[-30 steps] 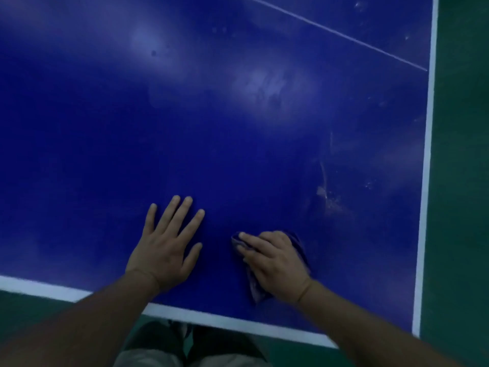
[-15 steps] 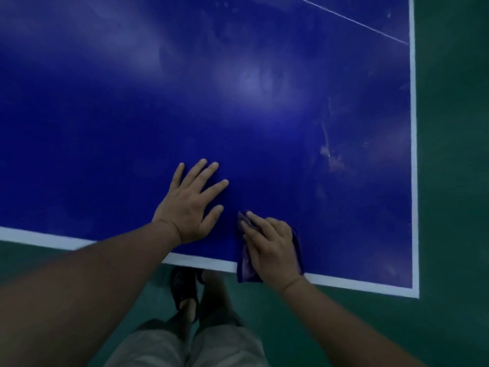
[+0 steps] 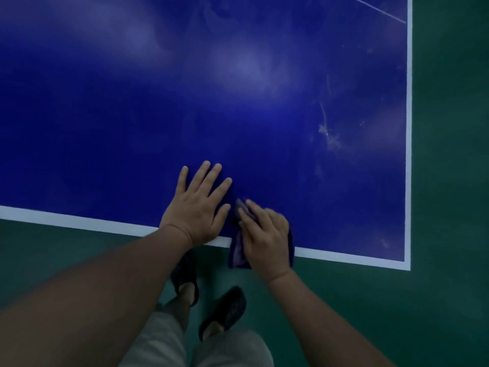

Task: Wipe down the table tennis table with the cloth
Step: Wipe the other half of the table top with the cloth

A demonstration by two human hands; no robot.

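Note:
The blue table tennis table (image 3: 105, 128) fills most of the head view, with white lines along its near and right edges. My left hand (image 3: 198, 210) lies flat on the top by the near edge, fingers spread. Just to its right, my right hand (image 3: 267, 239) sits on a dark purple cloth (image 3: 238, 255) with fingers bent over it. The cloth is at the near edge and its lower end hangs past the white line. Most of the cloth is hidden under the hand.
Whitish smears (image 3: 328, 133) mark the table top toward the right side. The table's near right corner (image 3: 407, 266) is close by. Green floor (image 3: 449, 181) surrounds the table. My feet in dark sandals (image 3: 222, 311) stand just below the near edge.
My right hand has drawn the cloth back from the table top to the near edge, where it now overhangs. Both hands sit closer to the right corner than before.

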